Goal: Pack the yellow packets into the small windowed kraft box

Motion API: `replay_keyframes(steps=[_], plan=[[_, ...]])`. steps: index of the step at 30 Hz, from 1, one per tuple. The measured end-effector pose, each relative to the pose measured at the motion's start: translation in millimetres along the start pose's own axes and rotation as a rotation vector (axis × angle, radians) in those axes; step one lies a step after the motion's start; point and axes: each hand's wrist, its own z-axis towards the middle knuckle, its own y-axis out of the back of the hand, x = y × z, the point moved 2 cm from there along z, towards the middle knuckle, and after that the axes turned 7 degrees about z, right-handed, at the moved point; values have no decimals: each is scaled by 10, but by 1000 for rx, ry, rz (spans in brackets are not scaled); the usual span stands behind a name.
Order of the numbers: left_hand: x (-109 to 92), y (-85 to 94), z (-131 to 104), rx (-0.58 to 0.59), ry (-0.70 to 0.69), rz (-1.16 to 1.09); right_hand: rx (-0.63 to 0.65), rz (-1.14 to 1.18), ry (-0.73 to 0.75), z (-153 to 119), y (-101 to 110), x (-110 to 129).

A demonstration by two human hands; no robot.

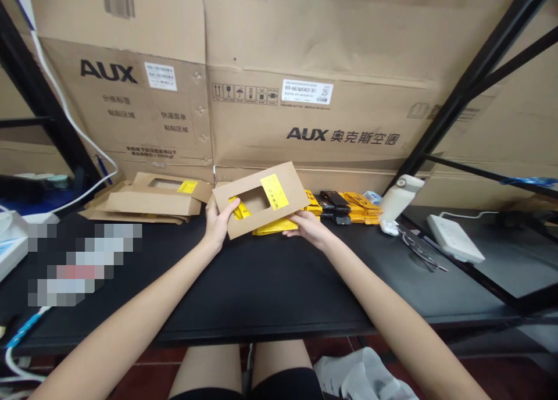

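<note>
A brown cardboard box [209,185] with a cut-out window and a yellow note [275,192] is held tilted above the black table. My left hand [218,222] grips its left end, thumb at the window, where yellow packets [241,209] show inside. My right hand [308,228] is at the lower right corner, its fingers closed at a yellow packet [274,226] under the box's edge; the fingertips are partly hidden. Behind and right of it lie more yellow packets [360,207] and black packets [335,202].
Flattened brown boxes [152,202] lie at the back left. A white bottle [400,197], glasses [421,252] and a white device [455,238] stand or lie on the right. Large cartons [349,57] form the back wall; black shelf posts flank the table [261,295].
</note>
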Motion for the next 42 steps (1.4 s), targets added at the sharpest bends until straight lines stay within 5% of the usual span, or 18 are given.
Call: replay_keyframes(steps=[42], plan=[[-24,-16,-25,-7,52,19,-48,-62,34,-9,-25,-17]])
